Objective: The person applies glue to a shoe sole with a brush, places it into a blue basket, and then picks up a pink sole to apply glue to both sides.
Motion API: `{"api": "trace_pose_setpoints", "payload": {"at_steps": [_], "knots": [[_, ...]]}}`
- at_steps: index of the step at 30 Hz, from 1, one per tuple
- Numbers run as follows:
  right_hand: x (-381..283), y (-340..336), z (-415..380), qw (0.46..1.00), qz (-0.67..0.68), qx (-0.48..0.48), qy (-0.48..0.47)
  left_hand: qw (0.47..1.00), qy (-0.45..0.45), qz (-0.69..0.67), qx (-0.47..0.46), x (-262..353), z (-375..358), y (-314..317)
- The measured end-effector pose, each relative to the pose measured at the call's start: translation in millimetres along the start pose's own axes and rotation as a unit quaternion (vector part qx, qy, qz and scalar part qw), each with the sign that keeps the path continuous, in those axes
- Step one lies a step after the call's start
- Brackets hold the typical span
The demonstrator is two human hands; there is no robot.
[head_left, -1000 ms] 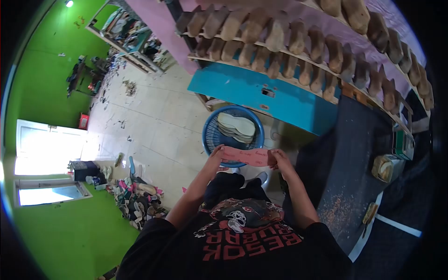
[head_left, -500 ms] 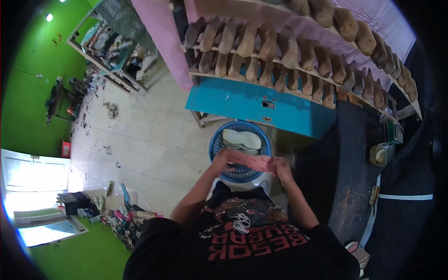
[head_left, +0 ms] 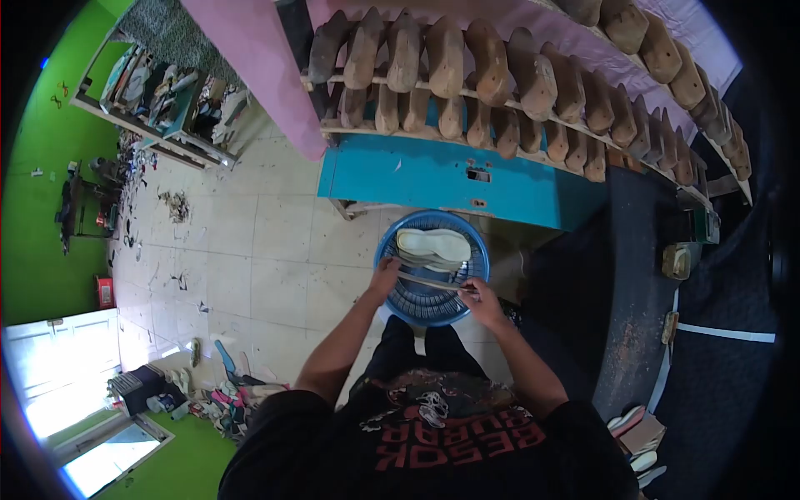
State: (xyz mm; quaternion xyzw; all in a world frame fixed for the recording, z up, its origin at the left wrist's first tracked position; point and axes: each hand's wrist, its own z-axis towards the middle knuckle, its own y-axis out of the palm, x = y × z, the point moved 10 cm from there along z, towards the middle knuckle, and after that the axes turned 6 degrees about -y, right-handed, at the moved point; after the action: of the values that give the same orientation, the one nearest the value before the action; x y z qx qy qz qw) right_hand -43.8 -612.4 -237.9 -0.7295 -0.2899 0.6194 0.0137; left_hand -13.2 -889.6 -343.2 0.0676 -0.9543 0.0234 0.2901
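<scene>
My left hand (head_left: pixel 384 278) grips one end of a thin insole-like piece (head_left: pixel 429 282), seen nearly edge-on. The other end is pinched by my right hand (head_left: pixel 482 300). Both hands hold it over the near half of a round blue basket (head_left: pixel 477 250). Inside the basket, just beyond the held piece, lie several pale insoles (head_left: pixel 434 243) in a loose stack.
Wooden shoe lasts (head_left: pixel 446 55) line the racks above a turquoise cabinet (head_left: pixel 400 172). A dark bench (head_left: pixel 629 292) stands on the right, with a jar (head_left: pixel 676 261) at its edge. Fabric scraps (head_left: pixel 232 402) are heaped at lower left; debris litters the tiled floor (head_left: pixel 279 235).
The held piece has tilted from its broad pink face to nearly edge-on. Both hands have drawn slightly nearer each other, and the camera view has shifted.
</scene>
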Motion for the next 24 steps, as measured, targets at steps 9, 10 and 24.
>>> {"api": "trace_pose_setpoints", "payload": {"at_steps": [9, 10, 24], "knots": [[54, 10, 110, 0.962, -0.120, -0.120, -0.214, 0.962, 0.177, 0.165, 0.125, 32, 96, 16], [55, 14, 115, 0.948, -0.174, -0.150, -0.220, 0.953, 0.180, 0.199, 0.138, 40, 95, 19], [92, 31, 117, 0.912, -0.331, -0.108, -0.217, 0.801, 0.191, 0.534, 0.190, 40, 83, 64]]}}
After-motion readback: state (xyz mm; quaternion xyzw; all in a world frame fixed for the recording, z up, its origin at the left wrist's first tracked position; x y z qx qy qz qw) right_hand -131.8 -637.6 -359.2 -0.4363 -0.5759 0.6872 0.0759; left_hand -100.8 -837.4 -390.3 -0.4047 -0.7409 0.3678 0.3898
